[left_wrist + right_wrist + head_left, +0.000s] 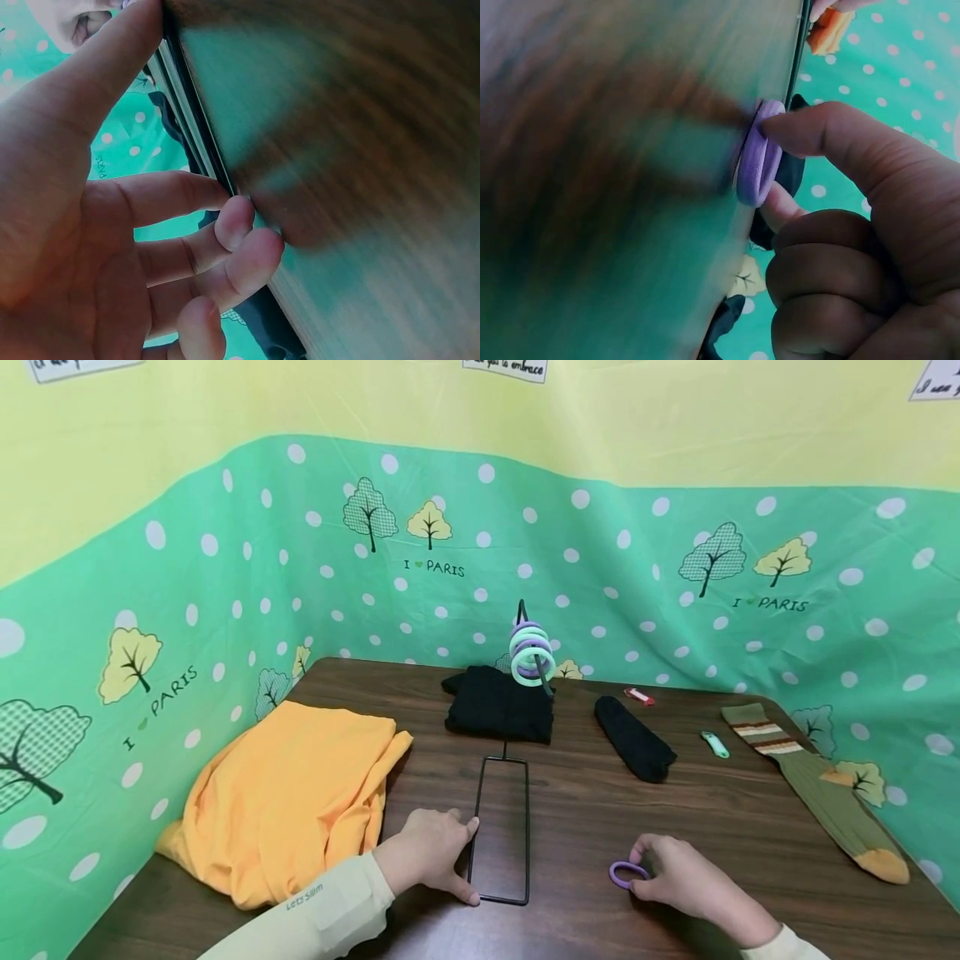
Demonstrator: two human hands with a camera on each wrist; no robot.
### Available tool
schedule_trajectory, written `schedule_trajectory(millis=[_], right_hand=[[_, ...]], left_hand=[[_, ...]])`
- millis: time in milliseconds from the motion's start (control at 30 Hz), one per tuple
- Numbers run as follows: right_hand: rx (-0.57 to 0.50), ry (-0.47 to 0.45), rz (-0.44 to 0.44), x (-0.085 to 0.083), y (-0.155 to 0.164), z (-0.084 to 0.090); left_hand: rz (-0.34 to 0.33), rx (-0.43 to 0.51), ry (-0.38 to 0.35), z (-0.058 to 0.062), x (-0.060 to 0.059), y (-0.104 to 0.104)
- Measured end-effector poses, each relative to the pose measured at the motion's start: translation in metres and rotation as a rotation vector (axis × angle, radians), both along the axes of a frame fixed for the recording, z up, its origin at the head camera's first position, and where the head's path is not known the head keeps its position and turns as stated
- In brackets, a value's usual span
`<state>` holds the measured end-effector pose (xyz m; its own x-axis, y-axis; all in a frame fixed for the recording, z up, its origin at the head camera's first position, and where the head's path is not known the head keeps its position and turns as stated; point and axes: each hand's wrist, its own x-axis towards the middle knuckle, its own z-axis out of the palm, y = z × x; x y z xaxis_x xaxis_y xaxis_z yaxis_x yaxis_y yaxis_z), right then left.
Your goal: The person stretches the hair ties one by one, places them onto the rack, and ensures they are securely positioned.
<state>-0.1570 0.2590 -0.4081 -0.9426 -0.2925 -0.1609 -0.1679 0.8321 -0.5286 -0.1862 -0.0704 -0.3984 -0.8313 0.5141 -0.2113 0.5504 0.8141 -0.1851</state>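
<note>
Right grip (678, 881) pinching purple ring (626, 872) off tabletop (600, 810); left grip (431, 852), fingers extended, steadying wire stand base (501, 831) beside it. Next: lift ring clear.

- Worktop (360, 150) smeared by blur in both wrist views.
- Wall signs (505, 368) cropped at the head view's top edge, lettering unreadable.
- Small red item (639, 696) too small to identify.

Both forearms reach in over the table's near edge: the left hand (431, 853) rests palm-down with fingers relaxed and thumb extended, while the right hand (678, 877) pinches with thumb and forefinger, remaining fingers curled.
</note>
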Motion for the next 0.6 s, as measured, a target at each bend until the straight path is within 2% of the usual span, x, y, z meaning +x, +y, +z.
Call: schedule_trajectory(millis=[267,600], right_hand=[[0.020,0.006,0.070,0.0003,0.0013,0.0014],[0.107,0.053,0.024,0.0022,-0.0033,0.0032]], left_hand=[[0.006,-0.006,-0.015,-0.0009,-0.0003,0.0003],[0.001,-0.002,-0.008,-0.0007,-0.0009,0.0004]])
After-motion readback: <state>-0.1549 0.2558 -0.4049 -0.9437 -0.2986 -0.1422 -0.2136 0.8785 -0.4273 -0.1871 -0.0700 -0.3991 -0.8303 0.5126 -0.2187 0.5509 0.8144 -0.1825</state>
